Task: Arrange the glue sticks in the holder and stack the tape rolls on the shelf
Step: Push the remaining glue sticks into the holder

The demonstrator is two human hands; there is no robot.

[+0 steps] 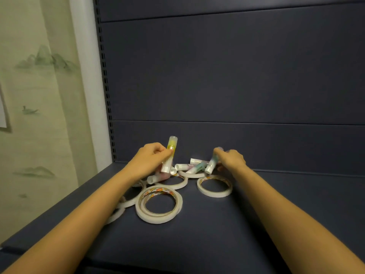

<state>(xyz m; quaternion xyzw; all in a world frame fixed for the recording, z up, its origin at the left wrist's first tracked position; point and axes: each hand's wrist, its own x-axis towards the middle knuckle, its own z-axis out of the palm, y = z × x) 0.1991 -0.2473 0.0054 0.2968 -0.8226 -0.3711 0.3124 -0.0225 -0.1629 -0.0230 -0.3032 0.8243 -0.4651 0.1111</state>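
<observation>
So, left hand (150, 157) pinches the yellow glue stick (171, 145), right hand (230, 158) grips a greenish glue stick (211, 166); loose sticks (184, 166) between my fingers, tape rolls (159, 206) nearer me. Round sticks might roll if I bump them.

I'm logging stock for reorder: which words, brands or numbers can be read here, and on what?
No text is legible.
Yellow glue stick in the left hand: label blurred.
Green glue stick in the right hand: label blurred.
Nearest tape roll: coloured print on the core, no readable letters.
</observation>
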